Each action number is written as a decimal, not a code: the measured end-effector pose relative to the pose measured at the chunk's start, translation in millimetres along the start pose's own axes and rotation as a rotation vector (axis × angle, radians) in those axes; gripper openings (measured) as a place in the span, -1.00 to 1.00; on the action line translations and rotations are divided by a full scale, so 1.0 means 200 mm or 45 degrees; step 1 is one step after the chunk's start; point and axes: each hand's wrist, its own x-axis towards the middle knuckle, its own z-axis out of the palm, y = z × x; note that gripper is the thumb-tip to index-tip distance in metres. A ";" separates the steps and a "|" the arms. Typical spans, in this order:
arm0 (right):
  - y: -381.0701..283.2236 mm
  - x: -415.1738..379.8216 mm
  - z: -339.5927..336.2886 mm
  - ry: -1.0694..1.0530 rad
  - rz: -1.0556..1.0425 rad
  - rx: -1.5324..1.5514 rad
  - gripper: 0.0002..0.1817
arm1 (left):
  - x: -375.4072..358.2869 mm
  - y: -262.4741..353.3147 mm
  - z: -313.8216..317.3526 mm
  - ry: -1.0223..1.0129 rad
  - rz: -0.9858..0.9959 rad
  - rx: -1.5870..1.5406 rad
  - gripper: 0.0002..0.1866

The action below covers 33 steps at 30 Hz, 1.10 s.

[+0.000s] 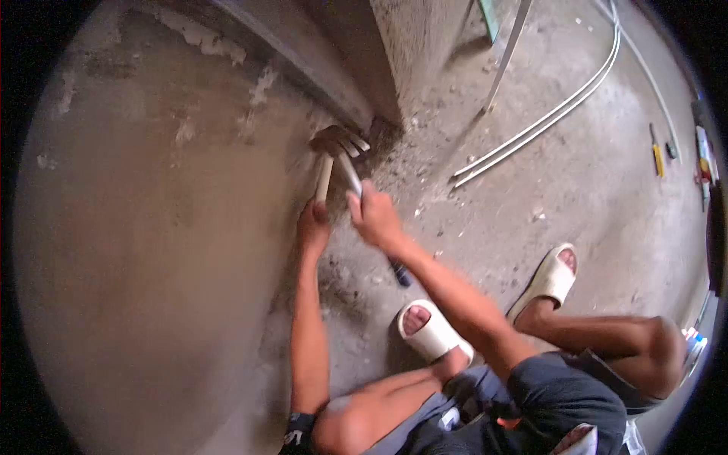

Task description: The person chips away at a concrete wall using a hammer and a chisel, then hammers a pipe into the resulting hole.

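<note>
My left hand [315, 226] is closed around a pale, rod-like piece [324, 178] that points up along the wall's base. To its right, my right hand [376, 218] grips the shaft of a hammer-like tool [351, 174], whose black handle end [400, 273] sticks out below the wrist. The top of this tool is smeared by motion and lies at the tip of the pale piece, so whether they touch cannot be made out. Both tips are close to the corner where the wall [152, 250] meets the rough floor, beside loose rubble [387, 148].
Two thin white tubes [542, 117] curve across the floor [493, 220]. A narrow strip [508, 57] and a green piece [489, 19] stand near the concrete column [417, 45]. A yellow-handled tool [657, 161] lies at the right. My sandaled feet [436, 330] are below.
</note>
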 end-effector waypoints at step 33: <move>0.42 -0.44 -0.46 -0.017 0.387 0.379 -0.61 | -0.26 0.56 -0.17 -0.445 -0.498 0.514 -0.60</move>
